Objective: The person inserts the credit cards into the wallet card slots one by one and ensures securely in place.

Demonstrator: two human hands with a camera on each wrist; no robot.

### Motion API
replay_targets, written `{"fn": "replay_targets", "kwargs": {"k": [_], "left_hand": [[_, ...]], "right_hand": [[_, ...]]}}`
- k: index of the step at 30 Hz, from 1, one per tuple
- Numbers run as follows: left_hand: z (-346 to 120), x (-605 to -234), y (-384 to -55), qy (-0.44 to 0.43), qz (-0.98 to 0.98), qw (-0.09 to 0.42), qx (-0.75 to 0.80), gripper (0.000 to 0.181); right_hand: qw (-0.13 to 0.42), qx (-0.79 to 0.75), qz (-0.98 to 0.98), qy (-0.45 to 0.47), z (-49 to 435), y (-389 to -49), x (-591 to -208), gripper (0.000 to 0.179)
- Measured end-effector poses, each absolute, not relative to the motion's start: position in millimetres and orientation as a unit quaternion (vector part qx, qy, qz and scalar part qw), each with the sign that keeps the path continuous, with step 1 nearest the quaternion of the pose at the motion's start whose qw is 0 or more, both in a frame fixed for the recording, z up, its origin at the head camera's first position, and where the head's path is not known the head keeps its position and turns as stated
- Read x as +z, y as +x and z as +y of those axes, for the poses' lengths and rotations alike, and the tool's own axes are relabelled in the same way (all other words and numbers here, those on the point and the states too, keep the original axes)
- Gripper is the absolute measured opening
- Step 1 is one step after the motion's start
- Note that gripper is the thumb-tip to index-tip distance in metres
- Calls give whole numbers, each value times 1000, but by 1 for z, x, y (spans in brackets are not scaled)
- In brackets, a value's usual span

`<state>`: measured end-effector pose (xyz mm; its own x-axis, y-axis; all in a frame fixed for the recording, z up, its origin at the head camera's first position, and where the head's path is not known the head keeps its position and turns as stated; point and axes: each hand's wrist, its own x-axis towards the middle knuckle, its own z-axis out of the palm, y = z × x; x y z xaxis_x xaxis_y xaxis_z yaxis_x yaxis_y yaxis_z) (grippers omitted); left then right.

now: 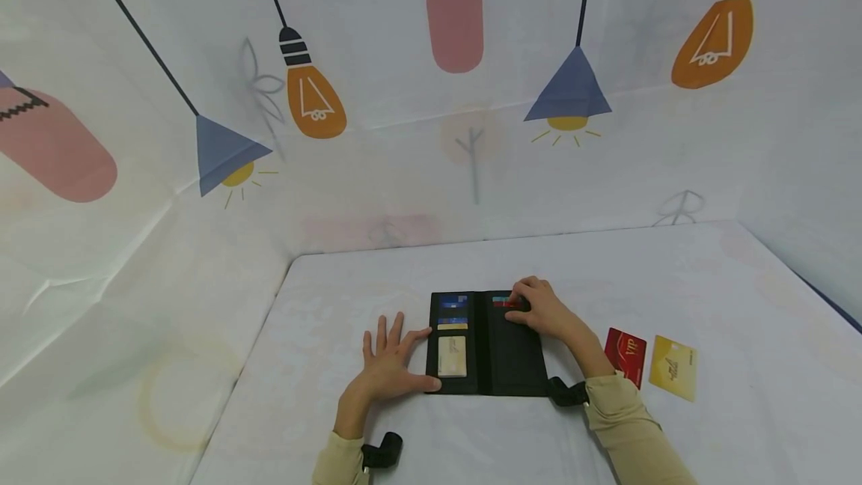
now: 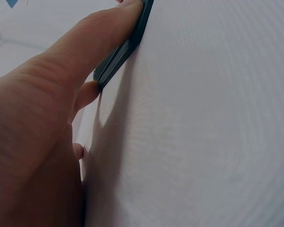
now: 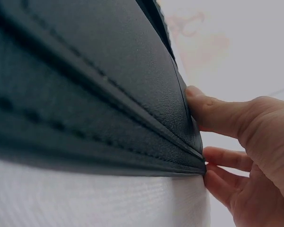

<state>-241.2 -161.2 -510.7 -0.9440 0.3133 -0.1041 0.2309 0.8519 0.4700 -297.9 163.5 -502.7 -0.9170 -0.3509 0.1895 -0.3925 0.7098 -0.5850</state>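
Note:
A black card wallet (image 1: 518,358) lies unfolded on the white table, with blue cards (image 1: 453,302) and a pale gold card (image 1: 452,356) in its left panel. A red-and-teal card edge (image 1: 501,302) shows at the top of the right panel. My left hand (image 1: 387,373) has its fingers spread; its thumb presses the wallet's lower left corner and its index fingertip touches the left edge. With curled fingers, my right hand (image 1: 542,309) holds the wallet's upper right part, thumb (image 3: 213,111) on the panel. Its index tip is by the red card and partly hidden.
A red VIP card (image 1: 626,356) and a gold card (image 1: 673,367) lie on the table right of the wallet, beside the right forearm. White cloth walls (image 1: 404,171) printed with lamps and bulbs stand behind and at the sides of the table (image 1: 350,283).

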Motion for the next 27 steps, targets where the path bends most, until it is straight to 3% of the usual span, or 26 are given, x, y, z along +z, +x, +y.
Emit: {"fn": "replay_targets", "kwargs": {"k": [9,27], "left_hand": [[-162,-508,-241,142,958,91,233,91],[-157,-504,-238,167,955,110,219,99]], "right_hand": [[28,319,-923,213,162,-297,-501,13],[-25,311,-922,229,168,-292,-493,31]]}}
